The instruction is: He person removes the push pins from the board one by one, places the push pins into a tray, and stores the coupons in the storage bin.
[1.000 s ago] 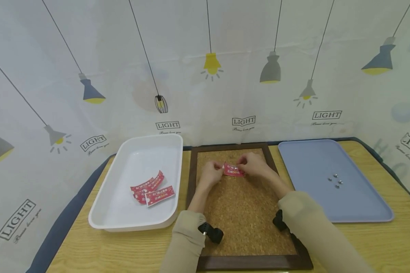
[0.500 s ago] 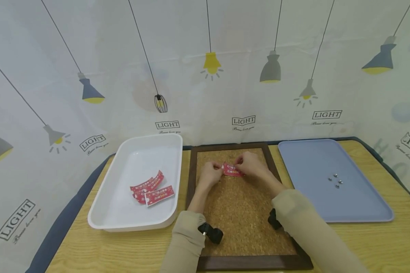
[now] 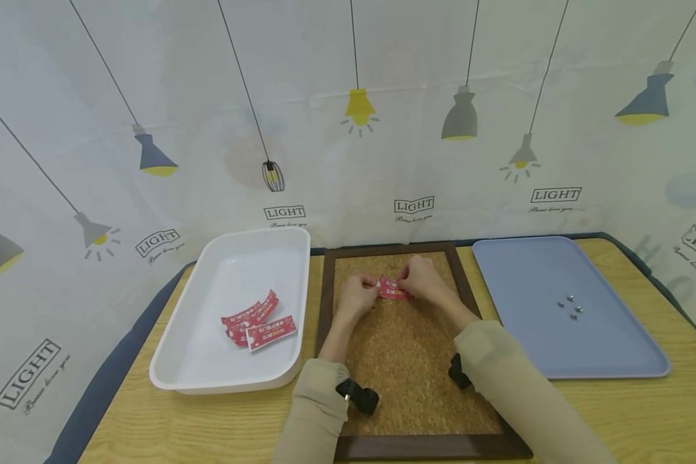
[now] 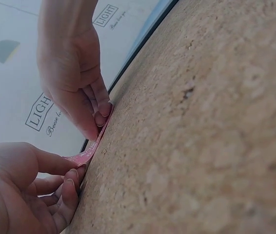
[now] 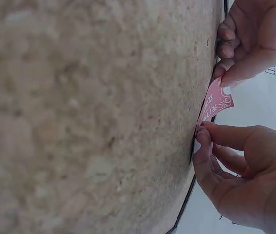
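Observation:
A red coupon [image 3: 391, 289] with white and yellow print lies near the top of the framed cork board [image 3: 417, 380], slightly curved. My left hand [image 3: 357, 296] pinches its left end between thumb and fingers. At its right part, my right hand [image 3: 426, 281] has thumb and fingertips drawn together on the coupon, covering that end. In the right wrist view, the coupon [image 5: 218, 102] bends up off the cork between both hands. A small silver tack seen earlier at the right fingertips is hidden now.
Left of the board stands a white tray [image 3: 176, 341] with several red coupons [image 3: 271, 333]. On the right lies a blue-grey tray [image 3: 545, 270] with several silver tacks [image 3: 578, 310]. A lamp-printed cloth [image 3: 412, 154] hangs behind the wooden table [image 3: 127, 419].
My right hand has shifted slightly left onto the coupon, covering the small silver tack that showed at its fingertips. The right forearm has swung left. The left hand stays in place.

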Action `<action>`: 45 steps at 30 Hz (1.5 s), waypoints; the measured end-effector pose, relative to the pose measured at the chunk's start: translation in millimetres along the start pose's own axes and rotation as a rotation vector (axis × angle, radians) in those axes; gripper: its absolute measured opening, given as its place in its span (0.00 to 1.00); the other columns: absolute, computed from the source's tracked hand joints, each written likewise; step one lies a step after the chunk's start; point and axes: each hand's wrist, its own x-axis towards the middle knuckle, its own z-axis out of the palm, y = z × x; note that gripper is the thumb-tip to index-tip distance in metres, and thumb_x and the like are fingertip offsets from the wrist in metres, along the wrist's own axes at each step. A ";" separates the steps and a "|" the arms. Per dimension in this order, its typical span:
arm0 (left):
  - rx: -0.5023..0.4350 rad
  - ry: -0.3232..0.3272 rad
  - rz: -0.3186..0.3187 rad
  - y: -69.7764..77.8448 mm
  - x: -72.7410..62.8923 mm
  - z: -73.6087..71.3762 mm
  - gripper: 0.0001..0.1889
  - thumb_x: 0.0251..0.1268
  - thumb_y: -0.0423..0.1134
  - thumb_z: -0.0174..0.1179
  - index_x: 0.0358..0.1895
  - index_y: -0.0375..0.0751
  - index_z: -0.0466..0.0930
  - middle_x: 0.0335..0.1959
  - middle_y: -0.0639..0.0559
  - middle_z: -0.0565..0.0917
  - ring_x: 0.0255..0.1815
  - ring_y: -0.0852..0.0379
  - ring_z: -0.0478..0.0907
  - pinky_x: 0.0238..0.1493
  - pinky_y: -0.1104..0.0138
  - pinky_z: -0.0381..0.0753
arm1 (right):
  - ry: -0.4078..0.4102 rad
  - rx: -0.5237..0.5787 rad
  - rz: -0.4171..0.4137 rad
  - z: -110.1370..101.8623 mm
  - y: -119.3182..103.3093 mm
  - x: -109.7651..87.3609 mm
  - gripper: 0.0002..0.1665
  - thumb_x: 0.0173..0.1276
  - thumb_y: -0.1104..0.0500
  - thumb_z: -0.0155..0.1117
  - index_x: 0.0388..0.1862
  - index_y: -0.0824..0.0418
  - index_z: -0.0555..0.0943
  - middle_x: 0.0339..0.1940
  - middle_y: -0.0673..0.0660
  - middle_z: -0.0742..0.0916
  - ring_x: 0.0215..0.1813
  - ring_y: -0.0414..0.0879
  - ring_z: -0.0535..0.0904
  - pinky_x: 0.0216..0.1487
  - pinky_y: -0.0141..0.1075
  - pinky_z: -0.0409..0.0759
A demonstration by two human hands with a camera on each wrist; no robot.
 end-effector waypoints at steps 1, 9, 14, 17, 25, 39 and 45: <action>0.002 -0.001 -0.002 0.1 -0.2 -0.1 0.07 0.69 0.30 0.59 0.43 0.30 0.83 0.32 0.45 0.83 0.24 0.59 0.75 0.24 0.70 0.74 | -0.002 0.003 0.006 0.1 0.2 0.1 0.04 0.62 0.67 0.68 0.29 0.66 0.88 0.20 0.53 0.84 0.19 0.39 0.74 0.20 0.28 0.70; -0.002 -0.010 -0.021 -0.1 1.1 0.4 0.07 0.71 0.31 0.59 0.44 0.30 0.82 0.32 0.46 0.82 0.25 0.59 0.75 0.25 0.71 0.73 | -0.015 0.028 0.033 0.5 1.9 2.6 0.04 0.63 0.67 0.68 0.30 0.67 0.87 0.20 0.54 0.85 0.20 0.40 0.76 0.21 0.29 0.71; -0.018 -0.016 -0.020 -1.1 1.3 0.4 0.07 0.71 0.31 0.59 0.44 0.30 0.82 0.32 0.46 0.82 0.25 0.58 0.76 0.25 0.70 0.74 | -0.025 0.020 0.043 1.1 3.6 3.6 0.05 0.64 0.66 0.68 0.31 0.67 0.87 0.21 0.53 0.85 0.21 0.40 0.77 0.22 0.29 0.71; -0.036 -0.017 -0.024 -1.4 0.9 0.0 0.07 0.71 0.31 0.60 0.44 0.30 0.82 0.32 0.46 0.82 0.25 0.58 0.76 0.25 0.70 0.74 | -0.019 0.021 0.026 1.9 6.2 4.0 0.05 0.64 0.64 0.68 0.31 0.67 0.88 0.20 0.53 0.85 0.21 0.39 0.77 0.23 0.29 0.71; -0.068 0.003 -0.026 -1.7 -1.8 -0.9 0.05 0.71 0.29 0.60 0.41 0.29 0.83 0.28 0.48 0.79 0.22 0.60 0.73 0.23 0.72 0.72 | -0.027 0.115 -0.028 -0.4 11.4 -1.9 0.10 0.67 0.61 0.68 0.38 0.69 0.87 0.28 0.56 0.87 0.25 0.40 0.78 0.25 0.29 0.73; -0.160 0.022 -0.015 9.1 -17.5 -13.7 0.09 0.72 0.31 0.60 0.47 0.27 0.82 0.35 0.39 0.83 0.32 0.46 0.84 0.32 0.64 0.84 | 0.070 0.205 -0.095 -25.4 25.6 -21.7 0.09 0.72 0.62 0.64 0.42 0.69 0.84 0.39 0.61 0.88 0.40 0.53 0.85 0.38 0.38 0.81; -0.180 0.015 0.027 18.7 -28.1 -27.7 0.09 0.72 0.32 0.60 0.48 0.28 0.81 0.38 0.38 0.84 0.40 0.37 0.85 0.40 0.55 0.86 | 0.071 0.312 -0.165 -37.4 29.1 -32.8 0.09 0.74 0.65 0.62 0.45 0.72 0.82 0.41 0.66 0.87 0.41 0.62 0.85 0.39 0.43 0.84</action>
